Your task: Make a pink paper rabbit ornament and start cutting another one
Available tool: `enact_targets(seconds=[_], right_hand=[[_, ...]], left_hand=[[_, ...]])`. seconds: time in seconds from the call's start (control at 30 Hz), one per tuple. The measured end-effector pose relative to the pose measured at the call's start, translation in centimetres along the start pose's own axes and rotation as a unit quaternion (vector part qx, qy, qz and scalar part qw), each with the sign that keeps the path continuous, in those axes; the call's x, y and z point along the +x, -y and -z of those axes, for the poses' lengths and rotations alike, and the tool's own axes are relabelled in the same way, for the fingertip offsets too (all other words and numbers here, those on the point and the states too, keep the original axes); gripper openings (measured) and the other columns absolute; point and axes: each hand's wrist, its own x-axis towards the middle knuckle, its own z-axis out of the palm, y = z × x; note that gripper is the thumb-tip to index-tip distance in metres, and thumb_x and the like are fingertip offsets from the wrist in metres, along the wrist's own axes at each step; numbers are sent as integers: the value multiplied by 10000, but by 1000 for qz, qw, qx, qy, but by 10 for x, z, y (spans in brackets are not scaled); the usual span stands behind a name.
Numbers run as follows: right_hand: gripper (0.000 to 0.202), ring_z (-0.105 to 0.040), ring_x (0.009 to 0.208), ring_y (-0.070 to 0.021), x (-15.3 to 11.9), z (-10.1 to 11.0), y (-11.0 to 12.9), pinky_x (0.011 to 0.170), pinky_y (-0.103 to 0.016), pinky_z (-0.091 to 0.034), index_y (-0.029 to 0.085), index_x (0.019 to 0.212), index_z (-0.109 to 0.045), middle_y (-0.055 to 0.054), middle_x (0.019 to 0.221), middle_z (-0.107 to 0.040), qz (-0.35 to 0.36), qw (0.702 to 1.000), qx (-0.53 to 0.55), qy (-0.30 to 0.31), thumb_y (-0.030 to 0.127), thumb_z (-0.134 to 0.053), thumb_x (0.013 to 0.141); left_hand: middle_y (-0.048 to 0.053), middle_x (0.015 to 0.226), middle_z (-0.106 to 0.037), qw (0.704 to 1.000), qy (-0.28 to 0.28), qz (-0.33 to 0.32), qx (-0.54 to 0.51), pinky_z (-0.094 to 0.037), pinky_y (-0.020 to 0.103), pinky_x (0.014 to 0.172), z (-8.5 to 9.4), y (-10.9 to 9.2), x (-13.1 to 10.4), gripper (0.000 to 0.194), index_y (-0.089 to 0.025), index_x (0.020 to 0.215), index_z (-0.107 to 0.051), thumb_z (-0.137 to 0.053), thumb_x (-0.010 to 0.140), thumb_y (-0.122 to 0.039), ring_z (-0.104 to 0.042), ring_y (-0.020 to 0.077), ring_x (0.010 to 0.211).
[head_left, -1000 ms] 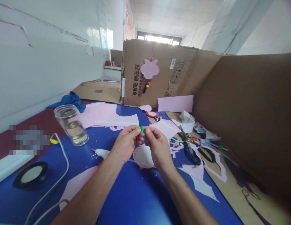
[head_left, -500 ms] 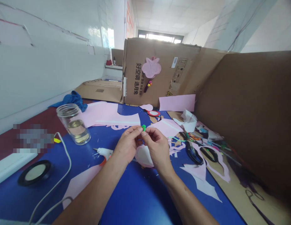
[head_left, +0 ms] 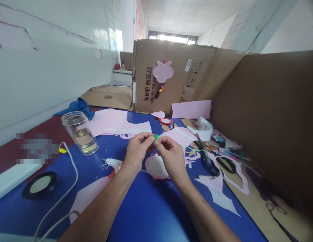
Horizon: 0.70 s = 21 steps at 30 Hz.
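Observation:
Between my two hands, above the blue table (head_left: 146, 208), is a small bright green piece (head_left: 156, 137); its kind is too small to tell. My left hand (head_left: 136, 149) pinches it from the left with thumb and forefinger. From the right, the thumb and fingers of my right hand (head_left: 170, 154) close on it too. Below them lies a rounded pink and white cutout (head_left: 156, 167), partly covered by my right hand. A white glue gun (head_left: 114, 164) with an orange part rests beside my left wrist, its red light showing.
A glass jar (head_left: 84, 137) of pale yellow liquid stands at left, near a roll of black tape (head_left: 40, 185) and a white cord (head_left: 75, 168). Scissors (head_left: 208, 163) and pink scraps (head_left: 212, 183) lie at right. Cardboard (head_left: 176, 77) with a pink hanging ornament (head_left: 163, 71) rises behind.
My fingers have shifted slightly around the green piece, which sits a little further right. More of the pink and white cutout shows below my hands.

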Motion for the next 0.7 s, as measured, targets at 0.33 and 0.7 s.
enact_targets(seconds=[0.33, 0.7], right_hand=[[205, -602, 650, -175, 0, 1, -3, 619, -298, -436, 213, 780, -729, -12, 721, -725, 18, 999, -47, 13, 393, -756, 876], [195, -567, 604, -162, 0, 5, -6, 596, -295, -402, 215, 759, -709, 11, 681, -698, 21, 993, -115, 7, 344, -710, 905]], left_hand=[[16, 697, -722, 997, -7, -33, 74, -452, 226, 517, 1, -3, 2, 142, -194, 815, -823, -812, 721, -300, -594, 132, 599], [-6, 658, -689, 995, 10, -48, 86, -467, 242, 552, 1, -1, 1, 71, -203, 784, -806, -801, 728, -246, -585, 134, 574]])
